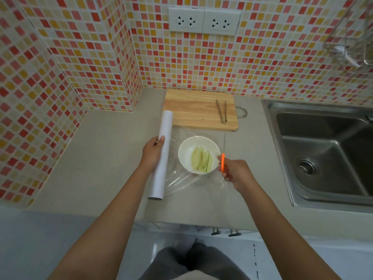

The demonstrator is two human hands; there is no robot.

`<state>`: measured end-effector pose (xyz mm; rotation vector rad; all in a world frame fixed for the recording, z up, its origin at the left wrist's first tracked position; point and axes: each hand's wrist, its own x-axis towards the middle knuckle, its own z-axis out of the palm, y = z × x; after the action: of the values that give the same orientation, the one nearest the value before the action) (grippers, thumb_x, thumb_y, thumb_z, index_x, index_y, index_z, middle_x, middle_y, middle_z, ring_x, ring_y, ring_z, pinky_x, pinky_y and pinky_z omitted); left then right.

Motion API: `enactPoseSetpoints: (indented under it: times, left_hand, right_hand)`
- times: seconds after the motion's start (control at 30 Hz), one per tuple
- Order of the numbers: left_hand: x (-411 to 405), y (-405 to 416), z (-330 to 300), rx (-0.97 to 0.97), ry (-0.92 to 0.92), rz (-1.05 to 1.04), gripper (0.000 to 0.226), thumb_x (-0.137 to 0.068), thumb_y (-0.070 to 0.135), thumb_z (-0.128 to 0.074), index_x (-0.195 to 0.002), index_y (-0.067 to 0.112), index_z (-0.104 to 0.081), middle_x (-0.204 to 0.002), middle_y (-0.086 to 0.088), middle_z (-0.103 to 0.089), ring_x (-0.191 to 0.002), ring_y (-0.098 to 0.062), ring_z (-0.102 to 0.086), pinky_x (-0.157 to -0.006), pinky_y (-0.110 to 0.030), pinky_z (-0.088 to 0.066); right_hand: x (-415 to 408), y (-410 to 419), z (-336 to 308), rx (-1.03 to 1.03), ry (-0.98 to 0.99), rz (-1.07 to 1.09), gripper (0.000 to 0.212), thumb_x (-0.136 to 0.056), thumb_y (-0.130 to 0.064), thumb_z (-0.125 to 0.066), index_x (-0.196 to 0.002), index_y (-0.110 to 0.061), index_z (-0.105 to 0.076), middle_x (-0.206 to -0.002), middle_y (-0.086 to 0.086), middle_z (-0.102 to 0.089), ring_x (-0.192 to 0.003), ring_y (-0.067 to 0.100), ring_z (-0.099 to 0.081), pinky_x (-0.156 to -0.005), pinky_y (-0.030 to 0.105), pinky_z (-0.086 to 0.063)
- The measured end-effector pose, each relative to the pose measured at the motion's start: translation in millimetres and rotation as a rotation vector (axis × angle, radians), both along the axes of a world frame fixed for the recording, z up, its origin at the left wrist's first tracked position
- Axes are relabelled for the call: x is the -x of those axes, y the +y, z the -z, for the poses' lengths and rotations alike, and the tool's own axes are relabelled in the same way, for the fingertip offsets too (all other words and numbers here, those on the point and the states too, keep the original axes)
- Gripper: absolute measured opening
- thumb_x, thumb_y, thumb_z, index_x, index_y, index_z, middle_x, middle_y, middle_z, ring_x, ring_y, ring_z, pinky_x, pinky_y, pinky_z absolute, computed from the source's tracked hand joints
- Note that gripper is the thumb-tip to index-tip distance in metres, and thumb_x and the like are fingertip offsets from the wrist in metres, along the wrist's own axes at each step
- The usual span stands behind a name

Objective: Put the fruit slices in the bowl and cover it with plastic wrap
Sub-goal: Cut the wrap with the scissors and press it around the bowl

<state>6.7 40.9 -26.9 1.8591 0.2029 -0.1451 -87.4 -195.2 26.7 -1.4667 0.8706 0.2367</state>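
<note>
Sink set into the counter at its right edge. Cutting board with tongs against the back wall. Left grip curled round the wrap roll; film stretched over the bowl of fruit slices mid-counter. Right grip clasps orange-handled scissors beside the bowl.

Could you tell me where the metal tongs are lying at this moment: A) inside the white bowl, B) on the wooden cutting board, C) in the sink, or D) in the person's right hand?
B: the tongs lie on the wooden cutting board behind the bowl, touched by neither hand.
</note>
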Motion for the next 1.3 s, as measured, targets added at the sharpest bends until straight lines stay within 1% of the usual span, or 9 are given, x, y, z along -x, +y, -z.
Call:
enactPoseSetpoints:
  times: [0.07, 0.17, 0.33, 0.5, 0.6, 0.7, 0.87, 1.17, 1.3]
  left_hand:
    - [0, -1, 0, -0.001, -0.008, 0.008, 0.033, -0.098, 0.033, -0.048, -0.072, 0.014, -0.042, -0.066, 0.003, -0.037, -0.061, -0.014, -0.032, -0.058, -0.031, -0.026]
    - [-1, -2, -3, 0.006, -0.009, 0.016, 0.031, -0.098, 0.033, -0.048, -0.075, 0.012, -0.048, -0.068, 0.0, -0.041, -0.063, -0.014, -0.035, -0.058, -0.03, -0.028]
    - [-4, -1, 1, 0.019, -0.001, 0.043, 0.04, -0.098, 0.034, -0.047, -0.087, -0.004, -0.057, -0.077, -0.006, -0.047, -0.068, -0.015, -0.04, -0.06, -0.03, -0.031]
    - [-6, -4, -1, 0.013, 0.0, 0.034, 0.032, -0.098, 0.036, -0.047, -0.079, 0.01, -0.049, -0.071, -0.002, -0.042, -0.065, -0.015, -0.038, -0.059, -0.03, -0.028]
    - [-8, -5, -2, -0.014, -0.015, 0.02, 0.029, -0.098, 0.035, -0.047, -0.081, 0.012, -0.05, -0.074, -0.006, -0.043, -0.068, -0.016, -0.037, -0.059, -0.03, -0.027]
    - [-5, -5, -2, -0.013, -0.008, 0.002, 0.03, -0.098, 0.035, -0.047, -0.08, 0.011, -0.05, -0.074, -0.005, -0.043, -0.064, -0.013, -0.036, -0.059, -0.031, -0.028]
    - [-3, -7, -1, -0.041, -0.023, -0.022, 0.038, -0.097, 0.033, -0.048, -0.064, 0.02, -0.034, -0.063, 0.005, -0.033, -0.056, -0.011, -0.029, -0.055, -0.03, -0.023]
    - [-8, -6, -2, -0.035, -0.029, 0.0, 0.033, -0.098, 0.032, -0.047, -0.073, 0.012, -0.037, -0.064, 0.003, -0.029, -0.059, -0.012, -0.027, -0.056, -0.031, -0.021]
    - [-13, -7, -5, -0.038, -0.027, 0.014, 0.031, -0.098, 0.033, -0.047, -0.077, 0.011, -0.042, -0.068, -0.001, -0.033, -0.061, -0.013, -0.029, -0.057, -0.031, -0.023]
  right_hand:
    - [9, 24, -8, -0.097, -0.007, -0.075, 0.019, -0.088, -0.024, -0.066, -0.071, -0.014, -0.066, -0.057, 0.008, -0.058, -0.028, 0.008, -0.038, -0.032, 0.014, -0.027]
    - [23, 53, -15, -0.197, 0.011, -0.166, 0.022, -0.089, -0.025, -0.063, -0.07, -0.013, -0.062, -0.055, 0.006, -0.057, -0.027, 0.007, -0.037, -0.032, 0.013, -0.023]
    - [45, 76, -14, -0.216, 0.058, -0.282, 0.03, -0.089, -0.034, -0.062, -0.073, -0.009, -0.056, -0.055, 0.004, -0.057, -0.031, 0.009, -0.037, -0.034, 0.015, -0.023]
    - [63, 84, -12, -0.207, 0.114, -0.353, 0.039, -0.085, -0.043, -0.065, -0.076, -0.006, -0.058, -0.056, 0.005, -0.06, -0.033, 0.012, -0.038, -0.037, 0.017, -0.025]
    - [73, 85, -9, -0.227, 0.173, -0.409, 0.049, -0.082, -0.055, -0.061, -0.076, -0.006, -0.058, -0.057, 0.007, -0.06, -0.035, 0.013, -0.04, -0.038, 0.016, -0.027]
    - [84, 83, -7, -0.246, 0.21, -0.463, 0.055, -0.08, -0.061, -0.058, -0.077, -0.006, -0.057, -0.06, 0.008, -0.059, -0.039, 0.015, -0.042, -0.039, 0.018, -0.028]
    - [98, 80, -4, -0.246, 0.264, -0.529, 0.058, -0.081, -0.063, -0.056, -0.082, -0.005, -0.056, -0.062, 0.01, -0.061, -0.041, 0.016, -0.045, -0.037, 0.016, -0.03]
    - [112, 84, 1, -0.242, 0.349, -0.611, 0.061, -0.083, -0.067, -0.048, -0.083, -0.006, -0.058, -0.065, 0.008, -0.065, -0.044, 0.016, -0.05, -0.042, 0.018, -0.035]
    - [107, 95, 6, -0.274, 0.312, -0.576, 0.064, -0.083, -0.069, -0.046, -0.087, -0.006, -0.055, -0.069, 0.009, -0.062, -0.048, 0.017, -0.05, -0.045, 0.021, -0.033]
